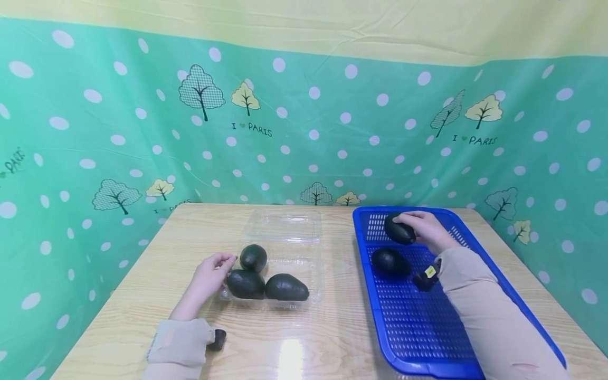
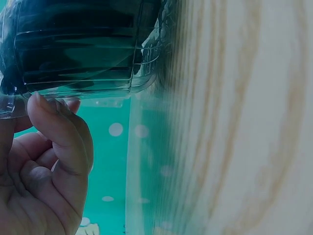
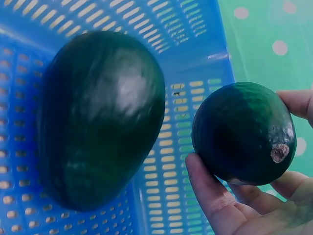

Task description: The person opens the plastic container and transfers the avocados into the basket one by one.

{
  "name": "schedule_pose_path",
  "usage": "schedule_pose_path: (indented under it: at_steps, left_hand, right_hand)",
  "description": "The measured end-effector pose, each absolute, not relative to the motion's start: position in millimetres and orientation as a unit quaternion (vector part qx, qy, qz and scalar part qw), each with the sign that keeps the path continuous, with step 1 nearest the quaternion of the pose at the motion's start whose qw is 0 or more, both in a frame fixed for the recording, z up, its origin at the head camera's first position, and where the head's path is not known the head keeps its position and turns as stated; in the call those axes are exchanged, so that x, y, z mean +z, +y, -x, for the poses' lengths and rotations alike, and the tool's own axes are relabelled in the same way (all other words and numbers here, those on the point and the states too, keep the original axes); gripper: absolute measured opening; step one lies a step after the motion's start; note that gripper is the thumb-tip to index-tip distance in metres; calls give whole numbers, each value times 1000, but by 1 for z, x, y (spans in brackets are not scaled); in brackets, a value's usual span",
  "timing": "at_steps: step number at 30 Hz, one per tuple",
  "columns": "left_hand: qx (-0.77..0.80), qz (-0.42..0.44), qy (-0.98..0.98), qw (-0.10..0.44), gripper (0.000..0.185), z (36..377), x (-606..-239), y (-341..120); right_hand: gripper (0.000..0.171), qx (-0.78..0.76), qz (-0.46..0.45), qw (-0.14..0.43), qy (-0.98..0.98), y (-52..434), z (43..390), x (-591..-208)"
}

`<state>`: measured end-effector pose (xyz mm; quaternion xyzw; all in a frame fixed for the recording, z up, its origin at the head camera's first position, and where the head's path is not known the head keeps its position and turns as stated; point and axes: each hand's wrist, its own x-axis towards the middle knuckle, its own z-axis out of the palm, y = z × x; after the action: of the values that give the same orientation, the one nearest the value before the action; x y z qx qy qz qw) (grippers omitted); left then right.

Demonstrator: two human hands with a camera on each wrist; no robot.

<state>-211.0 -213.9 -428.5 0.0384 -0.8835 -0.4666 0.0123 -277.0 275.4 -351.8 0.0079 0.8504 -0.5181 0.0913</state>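
So far three avocados [image 1: 267,278] boxed | right hand [image 1: 427,230] grips fourth [image 1: 399,231], one left [image 1: 390,262] in basket [image 1: 494,274] | left hand [image 1: 209,275] pinches box [image 1: 285,248] rim.

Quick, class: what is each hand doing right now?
Left hand: pinches the edge of the clear plastic clamshell that holds three avocados.
Right hand: grips an avocado above the blue basket.

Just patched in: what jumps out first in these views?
The blue basket at table right, where the right hand grips an avocado above a second avocado lying inside. At centre, a clear clamshell holds three avocados, its near-left edge pinched by the left hand.
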Motion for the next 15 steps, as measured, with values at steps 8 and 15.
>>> schedule_pose_path:
  at_steps: [8, 15]
  left_hand:
    - [-465, -36, -885, 14, 40, 210, -427, -213]
    - [-473, -37, -880, 12, 41, 207, -422, -210]
  right_hand:
    - [70, -518, -17, 103, 849, 285, 275, -354]
    - [77, -503, -15, 116, 856, 292, 276, -355]
